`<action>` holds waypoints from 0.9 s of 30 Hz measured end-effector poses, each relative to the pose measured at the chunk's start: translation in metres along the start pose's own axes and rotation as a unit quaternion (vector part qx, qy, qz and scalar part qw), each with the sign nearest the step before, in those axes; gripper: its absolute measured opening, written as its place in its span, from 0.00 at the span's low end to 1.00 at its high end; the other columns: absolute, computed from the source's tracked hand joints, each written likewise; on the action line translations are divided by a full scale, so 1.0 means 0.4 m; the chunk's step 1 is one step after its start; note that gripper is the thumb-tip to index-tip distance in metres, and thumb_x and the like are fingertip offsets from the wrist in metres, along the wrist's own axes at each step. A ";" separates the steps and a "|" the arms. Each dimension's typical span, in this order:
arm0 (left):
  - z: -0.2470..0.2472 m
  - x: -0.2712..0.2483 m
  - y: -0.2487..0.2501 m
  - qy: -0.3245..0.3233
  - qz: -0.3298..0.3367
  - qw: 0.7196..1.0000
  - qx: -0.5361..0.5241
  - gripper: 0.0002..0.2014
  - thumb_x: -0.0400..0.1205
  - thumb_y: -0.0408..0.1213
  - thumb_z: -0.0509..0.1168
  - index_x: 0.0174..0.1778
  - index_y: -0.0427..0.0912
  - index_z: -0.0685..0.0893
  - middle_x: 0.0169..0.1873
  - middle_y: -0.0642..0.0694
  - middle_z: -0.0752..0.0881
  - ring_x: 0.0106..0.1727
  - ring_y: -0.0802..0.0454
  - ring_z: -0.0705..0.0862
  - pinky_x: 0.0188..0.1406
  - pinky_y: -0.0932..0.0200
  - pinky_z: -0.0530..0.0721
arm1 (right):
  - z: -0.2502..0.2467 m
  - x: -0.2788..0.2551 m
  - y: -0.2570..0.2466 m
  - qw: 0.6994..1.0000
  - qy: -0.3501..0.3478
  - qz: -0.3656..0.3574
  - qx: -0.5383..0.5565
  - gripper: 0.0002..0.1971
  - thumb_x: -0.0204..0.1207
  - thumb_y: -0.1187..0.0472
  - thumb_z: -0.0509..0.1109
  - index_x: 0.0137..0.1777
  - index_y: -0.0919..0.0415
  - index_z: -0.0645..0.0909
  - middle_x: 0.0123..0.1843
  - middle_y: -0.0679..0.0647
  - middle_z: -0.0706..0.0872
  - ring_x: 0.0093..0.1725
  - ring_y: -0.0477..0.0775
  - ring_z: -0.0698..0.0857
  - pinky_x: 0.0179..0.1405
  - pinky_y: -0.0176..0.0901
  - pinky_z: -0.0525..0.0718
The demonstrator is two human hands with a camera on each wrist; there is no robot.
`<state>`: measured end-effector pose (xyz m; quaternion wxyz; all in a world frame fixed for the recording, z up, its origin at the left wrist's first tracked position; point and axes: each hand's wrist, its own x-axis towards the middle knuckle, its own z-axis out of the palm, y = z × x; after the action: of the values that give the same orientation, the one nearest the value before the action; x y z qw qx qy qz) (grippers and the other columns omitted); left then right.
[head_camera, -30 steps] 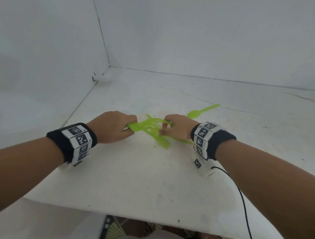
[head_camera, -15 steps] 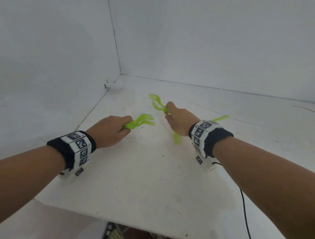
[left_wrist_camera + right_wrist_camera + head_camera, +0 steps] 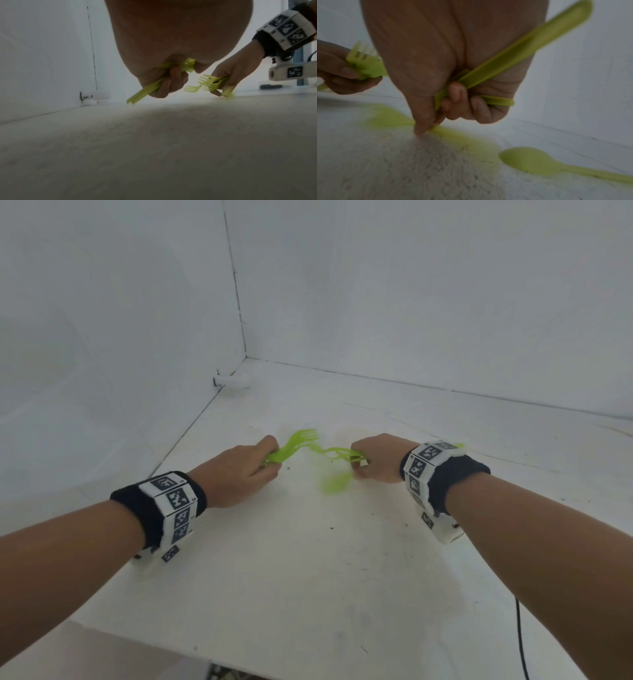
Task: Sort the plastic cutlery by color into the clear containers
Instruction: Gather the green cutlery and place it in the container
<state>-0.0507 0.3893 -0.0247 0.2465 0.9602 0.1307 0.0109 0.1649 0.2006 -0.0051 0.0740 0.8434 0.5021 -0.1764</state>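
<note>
Both hands grip bunched green forks, left hand [image 3: 239, 470] and right hand [image 3: 376, 457] mid-counter [image 3: 308, 577], a green spoon [image 3: 530, 159] left lying there, no clear containers in view, so sorting seems barely begun

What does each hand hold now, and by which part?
The left hand grips green forks by their handles. The right hand grips more green cutlery by the handles; its fingertips pinch a blurred spoon at the table.

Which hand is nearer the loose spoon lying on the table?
Right. The right hand is just beside the spoon; the left hand is farther off, beyond the right.
</note>
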 end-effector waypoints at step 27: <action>0.145 0.329 0.473 -0.027 -0.106 0.854 -0.509 0.11 0.84 0.35 0.69 0.57 0.31 0.90 0.49 0.39 0.94 0.25 0.54 0.61 0.25 0.61 0.65 | 0.061 -0.209 0.176 0.647 0.348 0.207 0.646 0.08 0.86 0.52 0.65 0.53 0.56 0.81 0.40 0.48 0.77 0.33 0.48 0.72 0.35 0.43 0.72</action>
<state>0.1279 0.2359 0.0088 0.7039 0.6806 0.2016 0.0238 0.1847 0.0904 -0.0001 -0.6352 0.7588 0.0617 -0.1300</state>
